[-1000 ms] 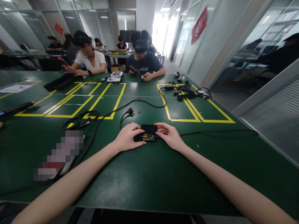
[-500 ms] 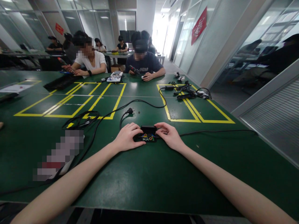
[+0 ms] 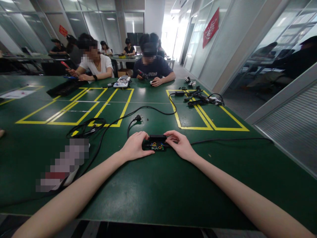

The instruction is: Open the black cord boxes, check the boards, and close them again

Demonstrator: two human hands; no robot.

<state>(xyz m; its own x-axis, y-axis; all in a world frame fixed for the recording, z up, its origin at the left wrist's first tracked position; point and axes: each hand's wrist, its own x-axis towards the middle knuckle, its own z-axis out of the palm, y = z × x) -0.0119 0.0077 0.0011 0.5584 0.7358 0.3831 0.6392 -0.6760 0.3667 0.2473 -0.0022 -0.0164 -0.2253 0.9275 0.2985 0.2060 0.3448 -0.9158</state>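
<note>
An opened black power adapter [image 3: 158,146] lies on the green table in front of me, its circuit board with copper-coloured coils exposed. Its long black cover [image 3: 158,138] is held along the far side of the board. My left hand [image 3: 133,145] curls around the adapter's left end, thumb at the near edge and fingertips by the cover's left end. At the other end, my right hand [image 3: 180,144] has bent fingers on the cover's right end, thumb close to the cable. A black cable [image 3: 230,140] runs off to the right.
Left of my forearm lies a blurred-out power strip [image 3: 66,165], with a coiled black cable [image 3: 86,127] behind it. A plug [image 3: 138,118] rests beyond my left hand. Adapters and cables [image 3: 198,97] are piled at the far right. Two people sit opposite, near a black tray [image 3: 65,86].
The black cover has shifted slightly and turned, now showing as a narrower bar behind the board. My left fingertips have drawn back a little to the left; the right hand is nearly unmoved.
</note>
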